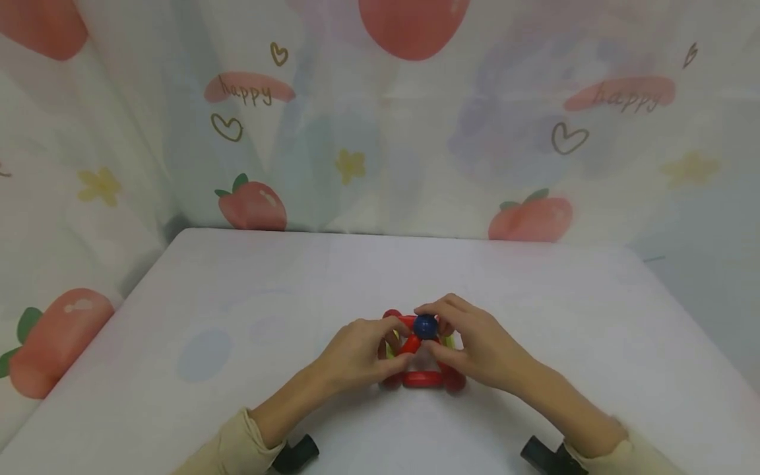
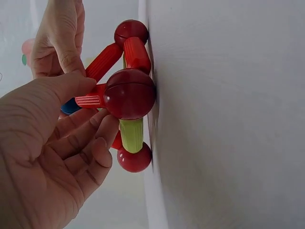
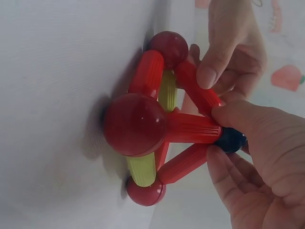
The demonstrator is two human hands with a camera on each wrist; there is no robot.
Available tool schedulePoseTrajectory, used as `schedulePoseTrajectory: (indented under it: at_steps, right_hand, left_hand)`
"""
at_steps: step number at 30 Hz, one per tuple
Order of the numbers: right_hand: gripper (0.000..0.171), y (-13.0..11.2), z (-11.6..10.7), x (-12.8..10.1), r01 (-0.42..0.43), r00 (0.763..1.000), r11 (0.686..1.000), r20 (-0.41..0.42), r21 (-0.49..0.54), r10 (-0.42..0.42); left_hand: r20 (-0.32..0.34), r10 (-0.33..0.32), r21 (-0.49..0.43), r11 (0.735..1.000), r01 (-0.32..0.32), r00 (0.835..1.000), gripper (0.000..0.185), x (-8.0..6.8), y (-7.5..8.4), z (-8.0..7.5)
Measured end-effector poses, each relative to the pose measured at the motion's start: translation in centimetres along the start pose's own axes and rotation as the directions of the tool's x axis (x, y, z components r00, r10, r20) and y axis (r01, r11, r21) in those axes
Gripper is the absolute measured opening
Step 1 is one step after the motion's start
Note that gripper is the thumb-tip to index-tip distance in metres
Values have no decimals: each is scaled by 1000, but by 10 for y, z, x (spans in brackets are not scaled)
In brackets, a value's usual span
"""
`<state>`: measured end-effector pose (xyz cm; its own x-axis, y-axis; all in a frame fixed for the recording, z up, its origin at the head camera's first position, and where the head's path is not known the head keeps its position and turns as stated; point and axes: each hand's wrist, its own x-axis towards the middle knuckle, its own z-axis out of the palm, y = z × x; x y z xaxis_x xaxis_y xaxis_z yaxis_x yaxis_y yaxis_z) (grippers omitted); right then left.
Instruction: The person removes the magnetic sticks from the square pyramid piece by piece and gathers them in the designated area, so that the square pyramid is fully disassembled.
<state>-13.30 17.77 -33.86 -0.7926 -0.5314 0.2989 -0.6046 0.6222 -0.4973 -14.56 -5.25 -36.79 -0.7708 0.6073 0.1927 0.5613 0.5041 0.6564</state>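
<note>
A small pyramid of toy rods and balls stands on the table under both hands. Red balls [image 3: 135, 124] form its base corners, joined by a red front rod [image 1: 423, 379] and yellow-green side rods [image 2: 131, 136]. Sloping red rods [image 3: 193, 128] rise to a blue ball [image 1: 425, 326] at the top. My right hand [image 1: 483, 340] pinches the blue ball between thumb and fingers, its thumb also beside the rod ends. On the left side, my left hand [image 1: 356, 353] pinches the sloping front-left red rod [image 2: 90, 99] between thumb and fingers. Its fingers partly hide that side.
The white table [image 1: 237, 277] extends around the pyramid, with a printed cloth [image 1: 380, 152] hanging behind its back edge and along the left. Black devices [image 1: 299, 454] sit at both wrists, by the rolled sleeves [image 1: 243, 442].
</note>
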Motion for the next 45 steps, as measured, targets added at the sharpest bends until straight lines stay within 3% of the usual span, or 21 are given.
schedulePoseTrajectory:
  at_steps: [24, 34, 45]
  right_hand:
    - [48, 7, -1, 13, -30, 999, 999, 14, 39, 30]
    - [46, 11, 5, 10, -57, 998, 986, 10, 155, 56]
    - [39, 16, 7, 6, -142, 990, 934, 69, 326, 127]
  left_hand:
    - [-20, 6, 48, 999, -5, 1000, 24, 8, -4, -2]
    - [-1, -5, 43, 999, 5, 1000, 25, 6, -3, 0]
    - [11, -7, 19, 1000, 7, 1000, 24, 3, 1, -1]
